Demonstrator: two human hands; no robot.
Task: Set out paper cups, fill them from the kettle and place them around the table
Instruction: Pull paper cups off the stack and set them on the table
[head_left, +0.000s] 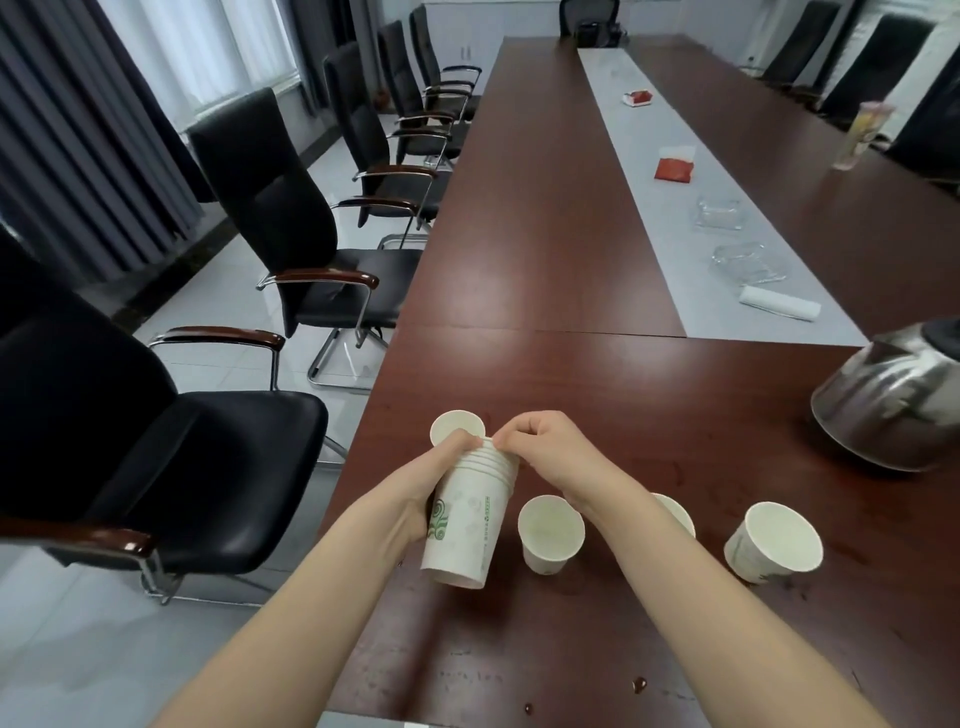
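Left hand (418, 501) round the tapered paper cup stack (467, 525), right hand (540, 447) pinching its rolled rim.

One wide-angle head view looks forward and down the long dark-red wooden table (545, 208) (its edges bow), closest to the white paper-cup stack (467, 519) at the near end.

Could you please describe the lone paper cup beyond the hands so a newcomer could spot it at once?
At the near end of the long dark table, the left hand holds a stack of paper cups. The lone cup stands upright beyond that hand, near the table's left edge. The three other cups stand right of the stack, nearer the person.
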